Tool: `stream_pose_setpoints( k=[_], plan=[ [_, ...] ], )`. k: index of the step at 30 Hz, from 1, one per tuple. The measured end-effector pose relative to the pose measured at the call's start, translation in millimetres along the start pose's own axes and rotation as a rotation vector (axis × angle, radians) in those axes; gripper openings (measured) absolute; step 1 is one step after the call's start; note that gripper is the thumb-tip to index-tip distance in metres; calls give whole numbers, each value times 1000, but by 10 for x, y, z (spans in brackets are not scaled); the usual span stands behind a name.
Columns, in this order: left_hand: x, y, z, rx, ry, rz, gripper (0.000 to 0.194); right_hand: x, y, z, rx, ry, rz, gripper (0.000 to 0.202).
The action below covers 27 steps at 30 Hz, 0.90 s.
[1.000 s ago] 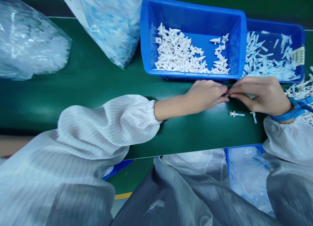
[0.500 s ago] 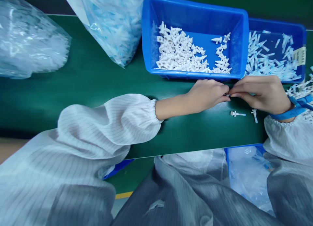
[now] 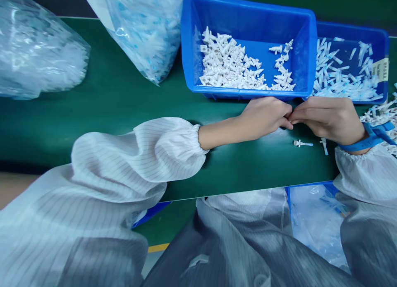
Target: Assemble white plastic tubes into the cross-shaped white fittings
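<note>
My left hand (image 3: 267, 118) and my right hand (image 3: 331, 118) meet fingertip to fingertip over the green table, just in front of a blue bin (image 3: 248, 92). Both are closed in a pinch, and whatever sits between the fingers is hidden. Just below them lies a small white fitting with a pale blue tube (image 3: 302, 143). A second such fitting (image 3: 324, 146) rests partly under my right hand. Inside the bin is a pile of small white plastic fittings (image 3: 228, 63).
Behind my right hand stands a second blue bin (image 3: 384, 86) of pale blue tubes (image 3: 341, 78). More white pieces (image 3: 383, 115) are heaped at the right edge. Two clear bags of parts, one left (image 3: 40, 55) and one nearer the bin (image 3: 149, 34), lie on the table (image 3: 130, 107).
The fingertips have drawn closer together, and the small piece glimpsed between them before is now covered. The view has shifted very slightly.
</note>
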State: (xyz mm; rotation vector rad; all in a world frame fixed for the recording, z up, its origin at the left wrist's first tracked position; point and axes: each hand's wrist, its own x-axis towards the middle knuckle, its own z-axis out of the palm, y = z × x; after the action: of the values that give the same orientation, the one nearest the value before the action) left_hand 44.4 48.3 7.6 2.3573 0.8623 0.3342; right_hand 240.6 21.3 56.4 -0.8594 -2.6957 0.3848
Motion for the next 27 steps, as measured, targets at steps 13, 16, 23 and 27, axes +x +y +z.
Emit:
stream_pose_setpoints(
  k=[13,16,23,27],
  plan=[
    [25,18,-13,-26,-10,-9,23,20,-48,-47,-129,-66,-3,31],
    [36,15,-35,-9,-39,-8,22,27,-80,-47,-199,-79,-16,32],
    [79,25,-42,38,-68,18,23,52,-173,-34,-352,-95,-19,29],
    [36,24,-118,81,-113,22,19,64,-218,-18,-409,-97,-18,30]
  ],
)
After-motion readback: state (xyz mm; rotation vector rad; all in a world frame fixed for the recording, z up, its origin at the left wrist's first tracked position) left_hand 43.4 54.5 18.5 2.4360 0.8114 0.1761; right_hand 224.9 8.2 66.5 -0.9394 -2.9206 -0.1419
